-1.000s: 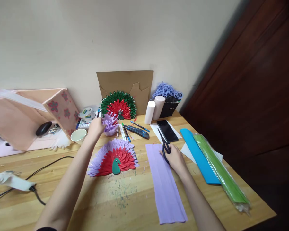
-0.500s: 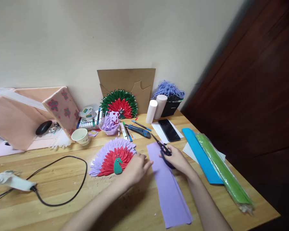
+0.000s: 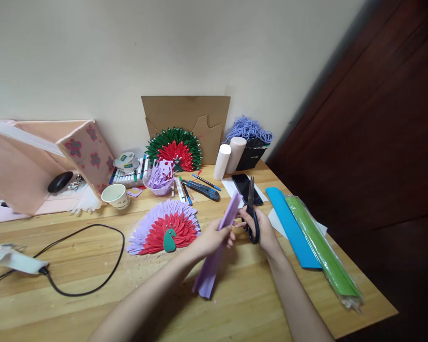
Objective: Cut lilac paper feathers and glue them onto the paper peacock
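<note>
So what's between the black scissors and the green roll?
In the head view, going from the black scissors to the green roll, you pass the right hand, then some white paper, then the blue sheet.

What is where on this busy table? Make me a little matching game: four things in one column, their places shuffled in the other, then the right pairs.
Things:
1. Scissors
2. Purple paper
3. Cardboard
4. Phone

Places:
A. Upright by the wall
B. Held in the right fingers
C. Lying on white paper
D. Held in the left fingers

Right pairs: 1-B, 2-D, 3-A, 4-C
</note>
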### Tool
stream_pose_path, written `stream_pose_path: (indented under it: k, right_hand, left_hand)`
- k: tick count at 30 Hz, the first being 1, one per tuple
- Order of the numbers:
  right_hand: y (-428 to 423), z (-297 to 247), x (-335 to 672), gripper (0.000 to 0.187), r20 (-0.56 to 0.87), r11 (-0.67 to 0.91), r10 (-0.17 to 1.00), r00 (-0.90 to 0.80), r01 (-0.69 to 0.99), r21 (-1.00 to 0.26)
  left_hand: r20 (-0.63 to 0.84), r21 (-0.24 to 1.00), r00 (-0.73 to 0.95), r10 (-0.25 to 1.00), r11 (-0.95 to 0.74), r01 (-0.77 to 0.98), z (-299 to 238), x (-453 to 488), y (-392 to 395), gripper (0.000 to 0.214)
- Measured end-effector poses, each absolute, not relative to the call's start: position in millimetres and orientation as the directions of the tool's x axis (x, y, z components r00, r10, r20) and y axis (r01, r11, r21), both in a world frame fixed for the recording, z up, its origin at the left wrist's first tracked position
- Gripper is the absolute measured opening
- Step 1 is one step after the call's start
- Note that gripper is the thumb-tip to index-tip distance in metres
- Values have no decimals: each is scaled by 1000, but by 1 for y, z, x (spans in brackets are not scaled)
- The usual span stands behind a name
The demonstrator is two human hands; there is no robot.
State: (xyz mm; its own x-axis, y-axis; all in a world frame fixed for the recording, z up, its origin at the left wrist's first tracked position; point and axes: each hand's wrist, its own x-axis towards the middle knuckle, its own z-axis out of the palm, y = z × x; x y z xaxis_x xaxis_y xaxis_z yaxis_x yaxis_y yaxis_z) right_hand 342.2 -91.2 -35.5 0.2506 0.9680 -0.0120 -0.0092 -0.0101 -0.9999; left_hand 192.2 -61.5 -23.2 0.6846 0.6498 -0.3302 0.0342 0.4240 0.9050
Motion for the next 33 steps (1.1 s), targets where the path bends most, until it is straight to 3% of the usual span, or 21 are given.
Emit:
stream_pose_path:
  k: [2, 6, 10, 15, 22, 28, 33]
  right_hand:
    - [-94, -36, 345, 42, -17, -7, 986, 168, -59, -998]
    - [-105, -39, 350, 63, -73, -94, 970, -234, -78, -993]
    - [-117, -34, 350, 69, -163, -181, 882, -443, 3, -984]
    - [-121, -27, 347, 72, -167, -128, 847, -505, 111, -986]
    - [-119, -35, 341, 73, -145, -83, 876, -459, 152, -985]
    - [-117, -37, 333, 67, -139, -93, 908, -396, 133, -987]
    - [-114, -45, 323, 59, -250, -240, 926, -282, 71, -968]
  left_hand:
    - [-368, 889, 675, 640, 455, 54, -14, 178, -50, 32]
    - [-413, 800, 761, 501, 598, 40, 1, 152, -25, 49]
    - [-343, 879, 668, 660, 476, -18, 6, 142, -11, 39]
    - [-252, 967, 556, 792, 179, 183, 9, 144, -12, 28]
    - [-161, 861, 629, 760, -203, 465, 7, 153, -17, 39]
    - [-215, 878, 679, 701, -165, 448, 11, 157, -11, 39]
    - [-238, 912, 673, 700, -76, 402, 6, 157, 0, 36]
